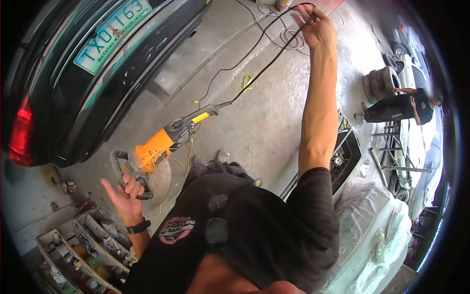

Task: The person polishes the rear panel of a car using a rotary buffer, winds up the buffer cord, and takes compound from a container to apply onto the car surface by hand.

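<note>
My left hand [125, 197], with a dark band at its wrist, has its fingers curled round the black loop handle of an orange and black polisher [155, 148]; the thumb sticks out. The polisher hangs in front of my legs, its round pale pad [160, 180] partly hidden behind it. From the tool's rear end a black power cord [267, 67] runs up taut to my right hand [318, 30]. That arm is stretched far forward, and its fingers are closed on the cord.
A dark car's rear bumper [105, 93] stands at the left. Loose cable coils [293, 39] lie on the concrete floor. A shelf of supplies [81, 257] is at lower left, a plastic-covered object [374, 230] at right. Another person [399, 108] stands near stacked tires [379, 84].
</note>
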`<action>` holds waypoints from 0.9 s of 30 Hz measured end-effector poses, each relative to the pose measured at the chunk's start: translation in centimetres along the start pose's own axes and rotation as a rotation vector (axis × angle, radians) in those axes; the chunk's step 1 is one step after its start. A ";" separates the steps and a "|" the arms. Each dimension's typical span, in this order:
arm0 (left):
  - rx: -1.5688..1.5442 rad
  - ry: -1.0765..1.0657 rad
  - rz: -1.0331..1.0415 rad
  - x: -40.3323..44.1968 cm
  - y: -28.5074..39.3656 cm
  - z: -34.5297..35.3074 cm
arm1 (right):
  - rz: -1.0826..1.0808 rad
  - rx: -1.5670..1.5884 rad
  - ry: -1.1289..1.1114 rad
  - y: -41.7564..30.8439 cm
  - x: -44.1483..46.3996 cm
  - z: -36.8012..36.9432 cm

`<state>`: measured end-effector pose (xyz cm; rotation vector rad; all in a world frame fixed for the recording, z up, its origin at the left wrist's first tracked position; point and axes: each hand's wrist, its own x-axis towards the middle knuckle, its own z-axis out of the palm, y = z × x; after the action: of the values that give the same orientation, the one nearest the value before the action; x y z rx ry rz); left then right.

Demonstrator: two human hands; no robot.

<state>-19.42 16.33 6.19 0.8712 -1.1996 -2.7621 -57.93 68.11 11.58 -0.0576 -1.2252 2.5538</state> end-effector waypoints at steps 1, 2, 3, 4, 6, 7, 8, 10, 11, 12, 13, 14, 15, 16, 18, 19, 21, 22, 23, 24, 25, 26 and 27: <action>0.007 0.003 0.004 -0.1 -0.1 -0.2 | -0.041 -0.004 0.079 -1.5 -2.1 1.5; -0.004 -0.001 -0.014 0.0 -0.1 -0.3 | -0.079 -0.007 0.154 -2.3 -3.8 2.6; -0.016 0.000 -0.028 0.1 -0.1 -0.3 | -0.071 0.022 0.151 -3.0 -4.3 2.3; -0.025 0.010 -0.041 0.1 -0.1 -0.4 | -0.079 0.022 0.146 -3.1 -4.8 1.9; -0.011 -0.005 -0.046 0.2 0.0 -0.4 | -0.087 0.037 0.129 -2.6 -5.8 1.5; 0.002 -0.020 -0.047 0.2 0.0 -0.2 | -0.096 0.050 0.115 -2.3 -6.3 1.4; 0.003 -0.029 -0.041 0.2 0.0 -0.1 | -0.134 0.053 0.137 -2.0 -6.6 1.4; 0.044 -0.015 -0.007 -0.1 0.0 0.8 | -0.221 0.023 0.174 -1.6 -6.8 1.4; 0.062 -0.004 0.008 -0.4 -0.1 1.1 | -0.261 0.004 0.191 -1.5 -6.7 1.3; 0.074 0.005 0.028 -0.6 -0.3 1.3 | -0.300 0.000 0.194 -1.4 -6.6 1.1; 0.068 0.001 0.036 -0.9 -0.4 1.4 | -0.320 0.000 0.199 -1.2 -6.6 0.9; 0.064 -0.010 0.045 -1.0 -0.4 1.3 | -0.346 0.002 0.204 -1.3 -6.8 0.8; 0.059 -0.029 0.054 -0.7 -0.4 1.2 | -0.380 0.004 0.210 -1.5 -7.0 0.8; 0.065 -0.036 0.047 -0.6 -0.3 1.1 | -0.383 -0.002 0.201 -2.0 -7.7 0.9; 0.072 -0.046 0.026 -0.8 0.0 1.1 | -0.438 -0.090 0.231 -3.2 -9.7 1.5; 0.073 -0.089 0.006 -0.7 0.2 1.0 | -0.475 -0.095 0.246 -3.9 -10.4 1.6; 0.082 -0.184 -0.027 -0.5 0.4 0.9 | -0.512 -0.092 0.259 -5.8 -12.0 1.7; 0.098 -0.201 -0.042 -0.4 0.4 1.0 | -0.534 -0.067 0.232 -6.7 -12.8 1.2; 0.126 -0.218 -0.042 -0.4 0.6 1.1 | -0.556 -0.048 0.210 -7.7 -14.0 0.8; 0.151 -0.235 -0.050 -0.1 0.7 1.1 | -0.607 -0.081 0.249 -8.1 -16.1 2.1; 0.176 -0.253 -0.058 0.1 0.8 1.1 | -0.653 -0.098 0.275 -8.9 -17.4 2.2; 0.188 -0.286 -0.069 0.3 1.0 1.1 | -0.697 -0.112 0.315 -9.8 -18.4 2.2; 0.189 -0.304 -0.082 0.4 1.2 0.9 | -0.743 -0.126 0.351 -10.6 -19.5 2.5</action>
<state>-20.50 16.02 7.28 0.5296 -1.5236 -2.9650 -37.08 66.77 19.42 -0.0608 -1.0164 1.7398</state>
